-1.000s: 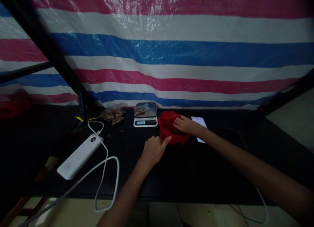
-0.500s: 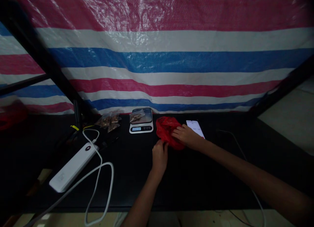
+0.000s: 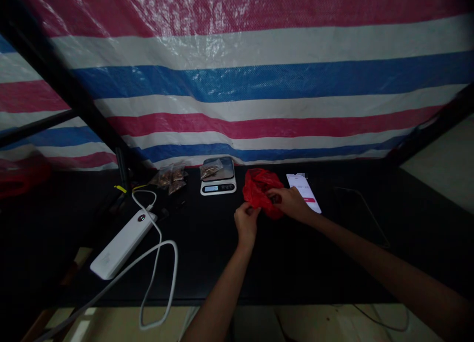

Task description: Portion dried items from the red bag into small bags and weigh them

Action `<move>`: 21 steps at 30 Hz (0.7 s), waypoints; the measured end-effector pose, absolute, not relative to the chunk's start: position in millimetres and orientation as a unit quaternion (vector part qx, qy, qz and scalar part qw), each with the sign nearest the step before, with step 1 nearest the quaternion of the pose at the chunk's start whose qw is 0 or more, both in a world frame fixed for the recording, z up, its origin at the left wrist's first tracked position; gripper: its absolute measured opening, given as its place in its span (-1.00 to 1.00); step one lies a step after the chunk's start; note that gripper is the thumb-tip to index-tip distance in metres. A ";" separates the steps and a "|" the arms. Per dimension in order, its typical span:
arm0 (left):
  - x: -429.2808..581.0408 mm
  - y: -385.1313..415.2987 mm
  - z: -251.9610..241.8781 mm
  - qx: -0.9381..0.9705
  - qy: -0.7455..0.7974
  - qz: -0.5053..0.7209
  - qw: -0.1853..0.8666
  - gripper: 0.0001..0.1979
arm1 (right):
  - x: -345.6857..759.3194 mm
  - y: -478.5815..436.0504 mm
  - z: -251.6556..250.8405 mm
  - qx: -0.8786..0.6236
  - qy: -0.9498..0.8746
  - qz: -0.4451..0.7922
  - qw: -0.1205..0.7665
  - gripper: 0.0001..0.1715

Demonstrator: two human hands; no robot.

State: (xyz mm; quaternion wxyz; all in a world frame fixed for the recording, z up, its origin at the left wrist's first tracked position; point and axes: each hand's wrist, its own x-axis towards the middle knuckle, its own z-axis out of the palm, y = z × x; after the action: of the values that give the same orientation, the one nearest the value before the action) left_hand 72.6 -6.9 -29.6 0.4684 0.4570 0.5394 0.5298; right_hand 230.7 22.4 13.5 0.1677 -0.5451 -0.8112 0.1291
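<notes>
A crumpled red plastic bag (image 3: 259,190) lies on the black tabletop (image 3: 296,263), gathered between my two hands. My left hand (image 3: 246,224) pinches its lower left edge. My right hand (image 3: 292,204) holds its right side, with the fingers pressed into the folds. Just right of that hand lies a smartphone (image 3: 303,193) with a lit white screen. To the left of the bag stands a digital kitchen scale (image 3: 218,183) with a small clear packet (image 3: 209,171) on its platform.
Several clear packets of brown pieces (image 3: 172,179) lie behind a white power bank (image 3: 122,244) with a white cable (image 3: 159,278) looping off the table's front edge. A striped tarpaulin (image 3: 237,95) hangs behind the table, crossed by a black frame bar (image 3: 70,95).
My left hand has moved up from beside the bag and now pinches its lower edge. The bag has bunched tighter between my hands, and more of the phone screen shows.
</notes>
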 end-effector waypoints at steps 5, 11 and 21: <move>68.7 -9.1 -29.2 0.417 0.515 0.550 0.509 -0.88 | 235.7 26.3 -0.7 -0.533 -0.763 0.283 0.232 -0.68; 53.4 -21.1 -25.2 0.583 0.557 0.447 0.388 -0.90 | 240.2 26.5 -0.5 -0.475 -0.707 0.416 0.319 -0.56; -54.2 -5.8 26.4 0.792 0.518 0.180 0.268 -0.81 | 238.3 25.4 32.0 -0.484 -0.737 0.304 0.361 -0.58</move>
State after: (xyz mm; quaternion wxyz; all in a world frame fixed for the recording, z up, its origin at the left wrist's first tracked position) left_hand -54.2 -5.8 26.4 0.2681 0.7920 0.5180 0.1804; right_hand 238.3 25.4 32.0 0.3614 -0.4836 -0.7370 0.3041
